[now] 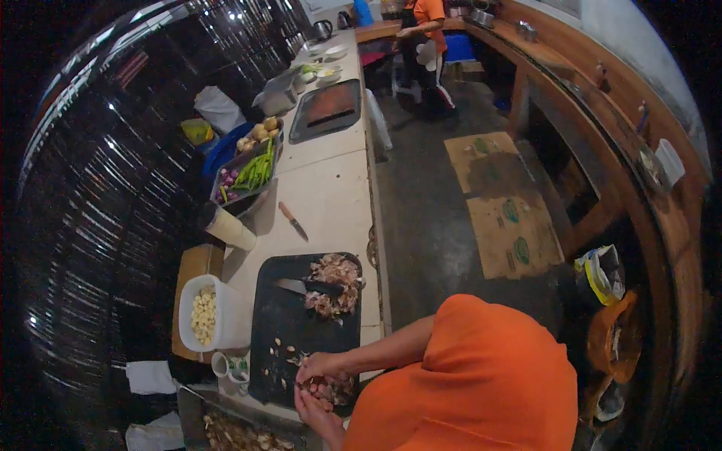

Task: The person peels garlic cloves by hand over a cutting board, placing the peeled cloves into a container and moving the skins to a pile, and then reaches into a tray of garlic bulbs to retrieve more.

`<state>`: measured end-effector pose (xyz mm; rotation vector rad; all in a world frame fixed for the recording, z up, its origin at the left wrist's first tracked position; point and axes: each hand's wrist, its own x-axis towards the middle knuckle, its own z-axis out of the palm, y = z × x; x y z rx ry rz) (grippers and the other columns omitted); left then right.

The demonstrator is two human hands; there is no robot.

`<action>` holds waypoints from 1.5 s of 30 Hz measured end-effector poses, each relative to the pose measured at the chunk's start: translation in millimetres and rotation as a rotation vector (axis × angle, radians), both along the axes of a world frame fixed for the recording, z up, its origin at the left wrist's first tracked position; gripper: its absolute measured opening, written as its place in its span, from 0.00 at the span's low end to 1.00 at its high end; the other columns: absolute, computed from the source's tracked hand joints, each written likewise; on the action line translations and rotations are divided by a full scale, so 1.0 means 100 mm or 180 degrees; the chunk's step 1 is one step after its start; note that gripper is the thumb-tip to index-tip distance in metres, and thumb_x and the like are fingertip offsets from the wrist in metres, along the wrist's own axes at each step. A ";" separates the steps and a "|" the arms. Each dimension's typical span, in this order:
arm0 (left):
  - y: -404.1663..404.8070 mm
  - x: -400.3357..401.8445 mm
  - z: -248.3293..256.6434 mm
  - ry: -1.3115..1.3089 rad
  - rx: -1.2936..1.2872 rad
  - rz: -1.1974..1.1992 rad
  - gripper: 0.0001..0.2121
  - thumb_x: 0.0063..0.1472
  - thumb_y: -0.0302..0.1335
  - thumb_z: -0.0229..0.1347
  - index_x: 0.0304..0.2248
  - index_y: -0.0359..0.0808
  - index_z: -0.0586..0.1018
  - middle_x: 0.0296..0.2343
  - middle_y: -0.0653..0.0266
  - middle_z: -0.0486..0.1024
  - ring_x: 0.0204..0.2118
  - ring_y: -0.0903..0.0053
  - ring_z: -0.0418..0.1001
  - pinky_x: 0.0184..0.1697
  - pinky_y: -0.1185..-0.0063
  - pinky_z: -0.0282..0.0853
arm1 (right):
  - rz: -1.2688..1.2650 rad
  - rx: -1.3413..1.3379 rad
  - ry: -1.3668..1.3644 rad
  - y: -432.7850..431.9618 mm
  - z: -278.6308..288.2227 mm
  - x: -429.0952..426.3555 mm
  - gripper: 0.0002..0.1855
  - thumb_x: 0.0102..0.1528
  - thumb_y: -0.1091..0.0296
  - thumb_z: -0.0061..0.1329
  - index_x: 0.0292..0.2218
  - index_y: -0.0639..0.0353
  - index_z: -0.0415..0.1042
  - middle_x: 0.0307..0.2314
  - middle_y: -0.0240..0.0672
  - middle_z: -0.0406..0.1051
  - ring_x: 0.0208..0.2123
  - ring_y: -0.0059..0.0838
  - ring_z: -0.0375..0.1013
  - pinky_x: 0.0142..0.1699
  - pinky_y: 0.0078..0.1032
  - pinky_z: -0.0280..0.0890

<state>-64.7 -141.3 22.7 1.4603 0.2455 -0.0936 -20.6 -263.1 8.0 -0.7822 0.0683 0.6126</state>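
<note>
My right hand (322, 366) and my left hand (317, 411) meet over the near end of a black tray (282, 321). Their fingertips are at a pile of reddish garlic cloves and skins (335, 389); what each hand grips is too small to tell. Loose pale cloves (277, 342) lie on the tray beside my right hand. Farther along it, a knife with a black handle (324, 287) rests on a heap of papery garlic skins (333, 270). Left of the tray stands a white plastic tub (186, 315) holding peeled cloves.
A wooden-handled knife (292, 220) lies on the tiled counter (333, 191). Beyond are a tray of green chillies (254, 172) and shallots, and a second black tray (299, 132). A mug (223, 365) stands near my hands. A co-worker (428, 45) stands at the far end.
</note>
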 end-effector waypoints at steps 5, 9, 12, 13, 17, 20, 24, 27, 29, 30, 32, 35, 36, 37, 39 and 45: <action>-0.04 -0.06 0.10 0.0076 -0.0231 -0.0021 0.16 0.55 0.30 0.42 0.43 0.33 0.59 0.22 0.65 0.65 0.14 0.90 0.56 0.12 0.92 0.49 | 0.0040 -0.0095 -0.0330 0.01 -0.13 0.06 0.10 0.43 0.71 0.44 0.29 0.66 0.65 0.18 0.35 0.66 0.17 0.21 0.66 0.20 0.16 0.62; 0.01 -0.02 0.05 0.0231 -0.0928 0.0287 0.17 0.55 0.31 0.42 0.44 0.37 0.58 0.19 0.67 0.64 0.11 0.89 0.54 0.09 0.91 0.47 | 0.0119 -0.0072 -0.0603 0.01 -0.18 0.09 0.13 0.42 0.74 0.42 0.33 0.67 0.64 0.18 0.34 0.66 0.16 0.20 0.65 0.20 0.15 0.62; 0.14 -0.01 0.11 0.0371 -0.1393 0.0522 0.17 0.55 0.32 0.42 0.44 0.39 0.58 0.17 0.69 0.62 0.09 0.88 0.52 0.08 0.91 0.45 | 0.0175 -0.0151 -0.0280 -0.06 0.18 -0.01 0.15 0.41 0.74 0.42 0.35 0.67 0.63 0.19 0.34 0.66 0.17 0.20 0.65 0.20 0.15 0.62; 0.16 -0.04 0.16 0.0431 -0.1517 0.0616 0.17 0.55 0.32 0.42 0.44 0.40 0.58 0.16 0.69 0.62 0.09 0.88 0.51 0.08 0.91 0.45 | 0.0178 -0.0317 -0.0336 -0.08 0.17 0.02 0.15 0.41 0.74 0.42 0.35 0.67 0.63 0.20 0.34 0.66 0.18 0.19 0.65 0.20 0.15 0.62; 0.18 -0.06 0.13 0.0621 -0.1389 0.0440 0.16 0.54 0.33 0.43 0.43 0.40 0.58 0.14 0.71 0.61 0.10 0.89 0.52 0.09 0.90 0.46 | 0.0272 -0.1100 -0.0272 -0.12 0.14 0.18 0.16 0.43 0.73 0.43 0.36 0.66 0.63 0.21 0.35 0.66 0.18 0.19 0.65 0.20 0.15 0.60; 0.14 -0.13 0.10 0.0629 -0.1312 0.0320 0.15 0.54 0.32 0.44 0.41 0.39 0.61 0.14 0.70 0.61 0.11 0.89 0.53 0.11 0.90 0.49 | -0.0401 -0.0577 -0.0547 -0.17 0.00 0.40 0.15 0.44 0.74 0.42 0.36 0.67 0.63 0.18 0.34 0.65 0.16 0.19 0.63 0.20 0.16 0.59; 0.29 -0.25 -0.01 0.0519 -0.1714 0.0175 0.13 0.54 0.32 0.44 0.39 0.38 0.62 0.15 0.69 0.62 0.11 0.88 0.54 0.12 0.90 0.51 | -0.0411 -0.0930 -0.1158 -0.03 0.40 0.84 0.16 0.43 0.75 0.42 0.37 0.67 0.63 0.16 0.32 0.64 0.15 0.19 0.62 0.20 0.16 0.59; 0.29 -0.30 -0.05 0.0461 -0.1799 0.0267 0.13 0.54 0.31 0.44 0.39 0.37 0.62 0.16 0.67 0.63 0.11 0.88 0.54 0.12 0.90 0.51 | -0.0742 -0.1110 -0.1850 0.12 0.63 1.43 0.18 0.43 0.72 0.44 0.38 0.66 0.62 0.17 0.31 0.64 0.16 0.17 0.63 0.20 0.16 0.59; 0.25 -0.27 0.00 0.0596 -0.1513 0.0313 0.12 0.55 0.30 0.43 0.39 0.36 0.62 0.17 0.67 0.64 0.11 0.88 0.54 0.13 0.90 0.51 | -0.0788 -0.1999 -0.2610 0.11 0.72 2.01 0.21 0.43 0.67 0.46 0.39 0.65 0.61 0.20 0.35 0.65 0.20 0.22 0.66 0.25 0.20 0.61; 0.24 -0.28 0.03 0.0714 -0.1351 0.0362 0.12 0.55 0.29 0.43 0.39 0.36 0.62 0.17 0.66 0.64 0.11 0.88 0.54 0.13 0.90 0.50 | -0.1902 -0.2771 -0.3472 0.17 0.80 2.15 0.22 0.42 0.65 0.47 0.39 0.66 0.61 0.21 0.37 0.66 0.23 0.26 0.66 0.28 0.22 0.61; 0.26 -0.30 0.08 0.0485 -0.1176 0.0288 0.13 0.55 0.29 0.43 0.39 0.35 0.62 0.17 0.66 0.64 0.11 0.88 0.54 0.12 0.90 0.50 | -0.2804 -0.3568 -0.4313 0.29 0.79 2.12 0.22 0.42 0.62 0.48 0.38 0.64 0.61 0.23 0.40 0.66 0.26 0.33 0.67 0.32 0.26 0.61; 0.27 -0.27 0.10 0.0301 -0.1069 0.0206 0.14 0.56 0.30 0.41 0.41 0.33 0.61 0.17 0.67 0.64 0.11 0.90 0.53 0.12 0.91 0.48 | -0.1561 -0.3962 -0.4182 0.26 0.67 1.94 0.18 0.42 0.62 0.47 0.35 0.60 0.64 0.24 0.41 0.66 0.29 0.39 0.66 0.34 0.30 0.60; 0.29 -0.23 0.05 0.0360 -0.1042 0.0100 0.15 0.56 0.30 0.41 0.42 0.33 0.61 0.17 0.68 0.64 0.11 0.91 0.53 0.12 0.91 0.47 | -0.0803 -0.4193 -0.3893 0.17 0.53 1.86 0.15 0.42 0.63 0.46 0.33 0.58 0.65 0.25 0.39 0.66 0.29 0.39 0.65 0.34 0.30 0.60; 0.31 -0.23 -0.02 0.0428 -0.0998 0.0022 0.15 0.56 0.30 0.41 0.43 0.34 0.60 0.17 0.68 0.64 0.11 0.91 0.53 0.12 0.92 0.47 | -0.0365 -0.4548 -0.3791 0.15 0.40 1.79 0.11 0.42 0.64 0.44 0.30 0.56 0.67 0.25 0.39 0.66 0.29 0.38 0.65 0.34 0.31 0.60; 0.24 -0.23 -0.15 0.0528 -0.0651 0.0007 0.16 0.56 0.30 0.40 0.44 0.35 0.60 0.17 0.70 0.64 0.11 0.92 0.53 0.12 0.92 0.47 | -0.0222 -0.4843 -0.4049 0.00 -0.11 1.73 0.07 0.43 0.65 0.43 0.26 0.55 0.68 0.24 0.38 0.65 0.29 0.38 0.65 0.33 0.31 0.60; 0.29 -0.23 -0.25 0.0418 -0.0107 -0.0181 0.17 0.57 0.31 0.39 0.46 0.41 0.60 0.16 0.73 0.64 0.13 0.93 0.52 0.13 0.92 0.47 | 0.0052 -0.4704 -0.4356 0.01 -0.40 1.43 0.06 0.42 0.64 0.42 0.22 0.54 0.68 0.24 0.39 0.63 0.28 0.39 0.65 0.33 0.31 0.61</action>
